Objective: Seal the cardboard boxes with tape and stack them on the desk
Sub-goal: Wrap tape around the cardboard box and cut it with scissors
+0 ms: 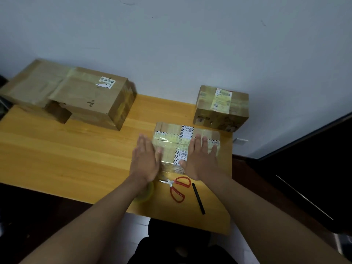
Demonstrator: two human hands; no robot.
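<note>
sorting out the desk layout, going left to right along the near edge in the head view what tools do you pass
Tape roll, mostly hidden under the left forearm → red-handled scissors → black pen.

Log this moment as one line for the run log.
step: pressing tape flat | left hand: open beside small box | right hand: open on box | scissors: on desk

Left hand (145, 159) blurred, hiding the near-left edge of the taped box (185, 143); tape roll (145, 193) mostly covered by the wrist (only a yellowish rim showing); print on tape unreadable.
</note>
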